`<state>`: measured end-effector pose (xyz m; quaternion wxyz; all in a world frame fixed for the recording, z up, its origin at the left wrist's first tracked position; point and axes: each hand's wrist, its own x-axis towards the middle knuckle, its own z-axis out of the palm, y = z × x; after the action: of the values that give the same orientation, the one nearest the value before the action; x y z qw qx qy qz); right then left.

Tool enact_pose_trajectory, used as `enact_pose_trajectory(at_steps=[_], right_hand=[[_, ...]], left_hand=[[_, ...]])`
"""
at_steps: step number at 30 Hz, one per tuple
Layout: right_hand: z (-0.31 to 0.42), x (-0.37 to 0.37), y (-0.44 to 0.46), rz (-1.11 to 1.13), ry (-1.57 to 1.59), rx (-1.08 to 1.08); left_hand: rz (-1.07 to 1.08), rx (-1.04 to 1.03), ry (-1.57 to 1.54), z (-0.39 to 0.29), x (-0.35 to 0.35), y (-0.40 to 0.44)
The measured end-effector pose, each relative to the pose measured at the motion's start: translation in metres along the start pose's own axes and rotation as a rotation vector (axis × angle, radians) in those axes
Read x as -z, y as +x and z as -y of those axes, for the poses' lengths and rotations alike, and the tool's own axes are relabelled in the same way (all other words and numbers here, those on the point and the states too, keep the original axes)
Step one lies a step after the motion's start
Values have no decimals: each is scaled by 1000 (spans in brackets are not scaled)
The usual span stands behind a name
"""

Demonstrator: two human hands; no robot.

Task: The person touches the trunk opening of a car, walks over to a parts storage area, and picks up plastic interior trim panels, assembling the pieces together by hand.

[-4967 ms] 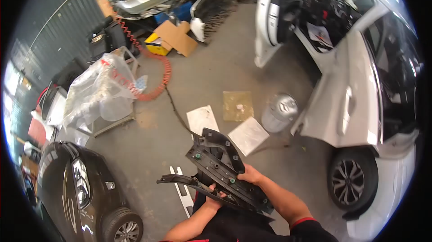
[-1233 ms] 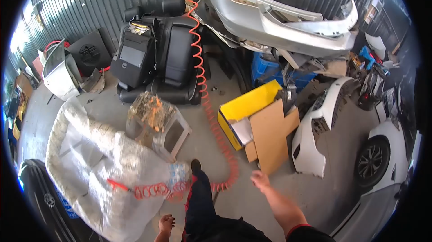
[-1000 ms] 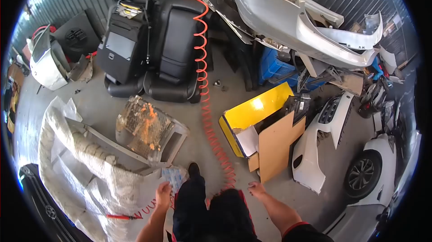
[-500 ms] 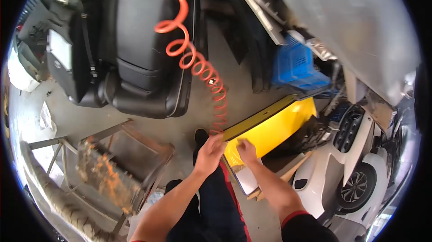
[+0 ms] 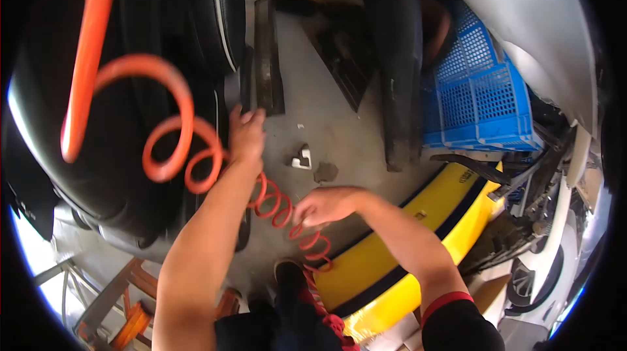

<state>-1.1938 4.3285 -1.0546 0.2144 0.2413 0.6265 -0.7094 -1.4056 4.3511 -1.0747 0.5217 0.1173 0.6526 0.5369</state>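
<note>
An orange-red coiled air hose (image 5: 186, 129) stretches from the upper left past both my hands toward my legs. My left hand (image 5: 247, 139) reaches forward beside the edge of a large black padded seat (image 5: 157, 31). Its fingers are apart, and nothing shows between them. My right hand (image 5: 326, 206) is closed around a loop of the hose, low over the grey floor (image 5: 339, 135). Below and right of it lies a long yellow panel (image 5: 392, 240) with dark stripes.
A blue plastic crate (image 5: 483, 106) stands at the right, near a large silver panel (image 5: 529, 18). Dark trim pieces (image 5: 269, 63) and a small white piece (image 5: 302, 157) lie on the floor. An orange-marked rusty metal frame (image 5: 134, 325) is at the lower left.
The view has shifted forward, with the seat and crate now nearer. My left hand has moved away from my right hand, out toward the seat. My right hand has come onto the hose.
</note>
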Motion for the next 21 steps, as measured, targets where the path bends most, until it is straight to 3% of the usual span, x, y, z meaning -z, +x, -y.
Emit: enact_pose_trajectory(at_steps=[1, 3, 5, 7, 11, 13, 14, 16, 20, 21], right_hand=[[-4, 21, -4, -126, 133, 68], [-49, 71, 42, -763, 521, 184], [-68, 117, 111, -1267, 599, 125], [-78, 140, 181, -1515, 164, -77], [-66, 145, 230, -1470, 107, -118], [-71, 148, 229, -1352, 301, -28], [-68, 144, 216, -1356, 295, -36], [-49, 124, 158, -1100, 634, 141], [-55, 59, 75, -951, 813, 323], [-56, 39, 63, -942, 805, 282]], left_hand=[[8, -7, 54, 4, 16, 13], [114, -23, -51, 1, 14, 13], [41, 25, -100, 18, 9, 16], [-22, 174, -152, 40, 20, 34], [58, 167, -152, 37, 22, 45], [81, 191, -167, 35, 20, 45], [73, 180, -152, 34, 19, 44], [63, 153, -107, 33, 13, 43], [54, 130, -3, 45, 5, 40], [61, 130, -4, 45, 4, 41]])
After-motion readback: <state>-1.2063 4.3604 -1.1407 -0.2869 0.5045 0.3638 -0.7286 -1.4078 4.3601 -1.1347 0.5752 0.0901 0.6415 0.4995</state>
